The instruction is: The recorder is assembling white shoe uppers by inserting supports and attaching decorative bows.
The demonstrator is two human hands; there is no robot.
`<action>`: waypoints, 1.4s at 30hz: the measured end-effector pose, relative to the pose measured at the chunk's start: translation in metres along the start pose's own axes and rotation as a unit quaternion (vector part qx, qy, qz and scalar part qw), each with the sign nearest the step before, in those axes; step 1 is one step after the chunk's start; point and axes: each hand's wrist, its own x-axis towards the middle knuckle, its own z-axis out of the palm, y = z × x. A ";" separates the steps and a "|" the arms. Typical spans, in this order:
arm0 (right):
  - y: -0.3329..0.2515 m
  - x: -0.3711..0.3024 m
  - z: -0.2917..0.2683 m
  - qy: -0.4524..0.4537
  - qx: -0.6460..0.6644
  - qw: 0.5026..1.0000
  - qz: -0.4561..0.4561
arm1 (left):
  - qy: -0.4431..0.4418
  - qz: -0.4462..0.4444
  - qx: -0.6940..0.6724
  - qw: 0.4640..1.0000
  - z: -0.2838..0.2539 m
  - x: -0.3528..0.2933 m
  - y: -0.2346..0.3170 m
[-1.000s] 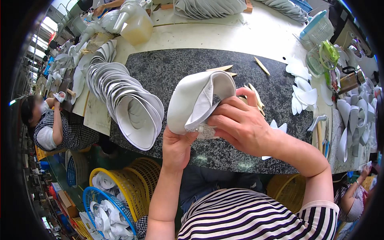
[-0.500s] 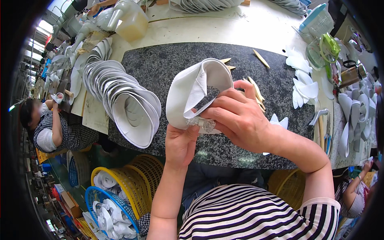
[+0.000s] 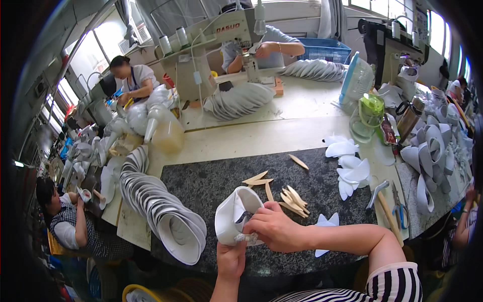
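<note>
A white shoe upper [image 3: 225,222], curved into a loop and bearing a glittery clear ornament [image 3: 246,238] on its lower edge, is held up over the dark speckled slab [image 3: 191,178]. My left hand [image 3: 231,259] grips it from below, fingers closed with the thumb close to the ornament. From the right, my right hand [image 3: 279,229] pinches its edge; those fingertips are partly hidden by the opening. Left of my hands lies a long nested stack of white uppers [image 3: 183,236]. Slim, pointed tan pieces [image 3: 294,201] lie just beyond my right hand, and white pointed pieces [image 3: 327,220] are beside my right forearm.
Petal-shaped white pieces [image 3: 354,171], a hammer [image 3: 387,206] and blue-handled scissors [image 3: 401,212] lie at the right. A jug of yellowish liquid [image 3: 168,133] stands far left. Across the table, a person works at a sewing machine [image 3: 249,65] behind another white stack [image 3: 241,100].
The view has tilted up, so the far table and sewing machine show and my hands sit lower in the picture. Both hands still hold the upper.
</note>
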 end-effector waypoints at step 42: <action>0.039 -0.013 -0.026 -0.164 0.575 0.778 0.190 | -0.129 -0.152 -0.044 0.979 -0.005 0.005 0.014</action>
